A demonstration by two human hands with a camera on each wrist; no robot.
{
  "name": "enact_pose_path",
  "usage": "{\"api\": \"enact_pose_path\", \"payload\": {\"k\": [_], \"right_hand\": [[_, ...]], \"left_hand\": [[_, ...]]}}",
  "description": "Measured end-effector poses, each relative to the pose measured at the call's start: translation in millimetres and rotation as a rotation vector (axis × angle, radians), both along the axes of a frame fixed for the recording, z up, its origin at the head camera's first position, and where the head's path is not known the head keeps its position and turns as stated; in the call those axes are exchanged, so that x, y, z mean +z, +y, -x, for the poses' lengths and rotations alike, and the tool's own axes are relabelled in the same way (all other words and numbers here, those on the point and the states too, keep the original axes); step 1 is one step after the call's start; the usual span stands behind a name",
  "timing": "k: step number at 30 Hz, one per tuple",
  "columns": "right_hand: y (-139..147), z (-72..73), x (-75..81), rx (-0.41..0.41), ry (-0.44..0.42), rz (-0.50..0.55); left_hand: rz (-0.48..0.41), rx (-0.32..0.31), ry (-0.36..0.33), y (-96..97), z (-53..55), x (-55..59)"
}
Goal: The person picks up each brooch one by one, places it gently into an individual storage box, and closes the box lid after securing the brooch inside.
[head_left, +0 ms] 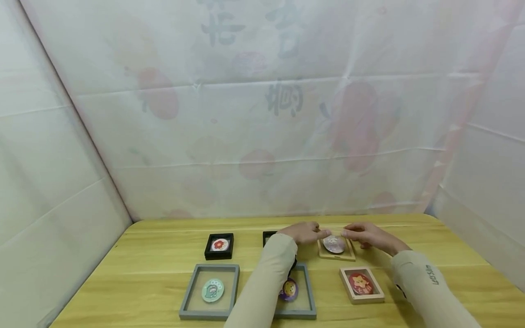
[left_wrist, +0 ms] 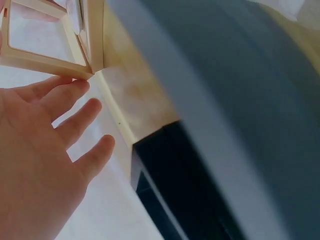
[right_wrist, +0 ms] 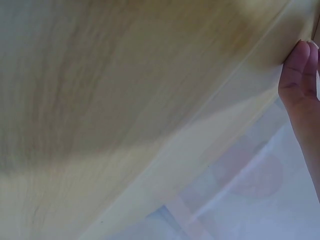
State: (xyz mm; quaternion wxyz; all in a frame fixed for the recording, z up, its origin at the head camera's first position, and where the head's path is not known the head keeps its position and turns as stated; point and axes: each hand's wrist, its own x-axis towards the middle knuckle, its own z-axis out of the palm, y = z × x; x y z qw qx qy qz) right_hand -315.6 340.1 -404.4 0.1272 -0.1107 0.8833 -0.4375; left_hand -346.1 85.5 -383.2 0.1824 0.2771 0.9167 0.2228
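At the back right of the table, a light wooden display frame (head_left: 336, 256) stands with its clear-windowed half (left_wrist: 47, 62) swung up from the base. A round pinkish badge (head_left: 334, 244) lies in the base. My left hand (head_left: 305, 233) holds the raised half at its left side, thumb in front. In the left wrist view its fingers (left_wrist: 70, 97) reach along the outside by the hinge corner, the lower ones spread free. My right hand (head_left: 375, 237) pinches the right side; in the right wrist view only its bent fingers (right_wrist: 300, 75) show at the edge.
Nearer me lies a pale pink frame (head_left: 367, 299) with a red star badge. To the left are a black frame (head_left: 219, 256) with a flower badge, two grey frames (head_left: 189, 291) (head_left: 309, 291), and another black frame (head_left: 267, 234) partly behind my left arm. A fabric curtain (head_left: 262, 182) stands behind the table.
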Motion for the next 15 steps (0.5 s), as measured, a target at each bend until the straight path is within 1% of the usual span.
{"api": "enact_pose_path", "payload": {"k": [5,9,12,15], "right_hand": [[4.0,0.0,-0.1,0.022,0.02,-0.008],[8.2,-0.2,-0.6,0.063,0.047,-0.038],[10.1,0.6,-1.3,0.062,0.053,-0.05],[10.3,1.1,-2.6,0.055,0.072,-0.064]], "left_hand": [[0.044,-0.003,0.028,-1.2,-1.0,-1.6],[0.087,-0.027,0.068,-0.9,-2.1,-1.7],[0.107,-0.051,0.097,0.6,-2.3,0.6],[0.125,-0.06,0.119,1.7,-2.7,2.9]]}}
